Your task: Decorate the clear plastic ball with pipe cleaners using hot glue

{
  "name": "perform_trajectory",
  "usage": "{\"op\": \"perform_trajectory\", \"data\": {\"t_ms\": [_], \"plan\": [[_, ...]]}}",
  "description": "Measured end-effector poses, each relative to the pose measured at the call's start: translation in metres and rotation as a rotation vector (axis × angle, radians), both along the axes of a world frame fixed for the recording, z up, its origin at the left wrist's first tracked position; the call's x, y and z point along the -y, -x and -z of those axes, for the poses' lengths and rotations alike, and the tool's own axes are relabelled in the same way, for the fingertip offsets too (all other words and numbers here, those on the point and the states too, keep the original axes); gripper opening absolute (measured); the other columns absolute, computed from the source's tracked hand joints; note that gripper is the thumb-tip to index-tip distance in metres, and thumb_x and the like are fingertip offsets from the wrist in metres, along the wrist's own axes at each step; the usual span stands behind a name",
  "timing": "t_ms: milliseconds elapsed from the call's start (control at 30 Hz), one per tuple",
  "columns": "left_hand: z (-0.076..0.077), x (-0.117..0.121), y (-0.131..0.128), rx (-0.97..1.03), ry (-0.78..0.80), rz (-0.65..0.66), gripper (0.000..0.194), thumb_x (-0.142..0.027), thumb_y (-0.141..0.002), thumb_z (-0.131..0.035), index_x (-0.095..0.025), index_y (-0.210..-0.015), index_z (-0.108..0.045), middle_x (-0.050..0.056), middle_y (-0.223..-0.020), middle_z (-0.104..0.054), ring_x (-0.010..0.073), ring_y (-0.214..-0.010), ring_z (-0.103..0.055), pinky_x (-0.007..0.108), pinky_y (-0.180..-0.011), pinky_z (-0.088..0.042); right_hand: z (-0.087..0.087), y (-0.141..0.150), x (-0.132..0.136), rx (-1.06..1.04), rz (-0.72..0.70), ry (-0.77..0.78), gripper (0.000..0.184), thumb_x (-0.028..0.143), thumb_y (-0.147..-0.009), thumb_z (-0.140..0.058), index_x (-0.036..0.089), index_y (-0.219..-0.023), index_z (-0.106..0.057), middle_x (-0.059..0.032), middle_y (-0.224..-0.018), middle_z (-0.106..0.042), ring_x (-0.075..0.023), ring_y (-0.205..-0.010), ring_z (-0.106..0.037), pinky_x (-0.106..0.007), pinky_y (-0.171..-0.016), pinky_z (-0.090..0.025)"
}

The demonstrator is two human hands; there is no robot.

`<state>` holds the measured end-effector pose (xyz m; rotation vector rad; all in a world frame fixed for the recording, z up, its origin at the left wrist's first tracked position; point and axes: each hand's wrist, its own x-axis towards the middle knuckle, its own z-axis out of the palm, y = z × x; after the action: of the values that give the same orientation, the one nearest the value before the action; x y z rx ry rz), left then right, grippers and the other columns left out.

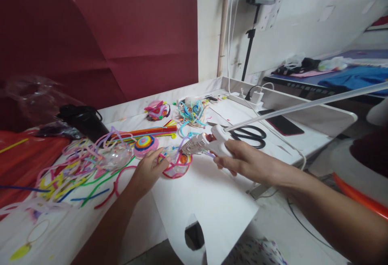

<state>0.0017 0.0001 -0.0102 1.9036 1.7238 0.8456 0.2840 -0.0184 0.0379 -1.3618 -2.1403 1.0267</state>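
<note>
My right hand (236,160) is closed around a white hot glue gun (216,141), with a long glue stick (303,105) running out of its back to the right. The gun's nozzle points left, over a round pink craft piece (177,171) made of pipe cleaners with an orange middle. My left hand (150,172) grips the left edge of this piece, thumb and fingers closed on it. Just behind that hand lies a round pipe-cleaner disc (146,145) with coloured rings. A white sheet of paper (212,200) with a hole lies beneath the work.
Loose pipe cleaners (75,176) are heaped at the left. Black-handled scissors (250,135) and a phone (281,122) lie at the right, near a power strip (257,97) with cables. A pink craft piece (157,110) and blue pipe-cleaner bundle (192,112) sit farther back.
</note>
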Motion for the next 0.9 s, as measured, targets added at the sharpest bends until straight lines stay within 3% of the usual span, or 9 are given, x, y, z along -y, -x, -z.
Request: {"op": "perform_trajectory", "data": {"t_ms": [633,900], "plan": [[-0.0056,0.0018,-0.0029,-0.025,-0.011,-0.011,0.045,-0.049,-0.080,-0.053,-0.021,-0.111,-0.069,0.003,-0.072,-0.064,0.0253,-0.084,-0.064,0.033,-0.068,-0.051,-0.0021,-0.0013,-0.0037,-0.055,0.036,0.036,0.019,0.033,-0.087,-0.052,0.017,-0.077,-0.056,-0.0011,-0.064,-0.057,-0.0144,-0.059,-0.056,-0.025,-0.055,-0.042],[-0.0027,-0.0005,0.0001,-0.010,-0.006,-0.018,0.050,-0.050,-0.079,-0.056,-0.018,-0.115,-0.067,0.003,-0.071,-0.062,0.0252,-0.082,-0.064,0.034,-0.068,-0.051,0.0047,-0.0040,-0.0095,-0.104,0.016,0.063,0.019,0.032,-0.088,-0.051,0.017,-0.079,-0.055,-0.0008,-0.065,-0.057,-0.0136,-0.058,-0.055,-0.024,-0.054,-0.041]]}}
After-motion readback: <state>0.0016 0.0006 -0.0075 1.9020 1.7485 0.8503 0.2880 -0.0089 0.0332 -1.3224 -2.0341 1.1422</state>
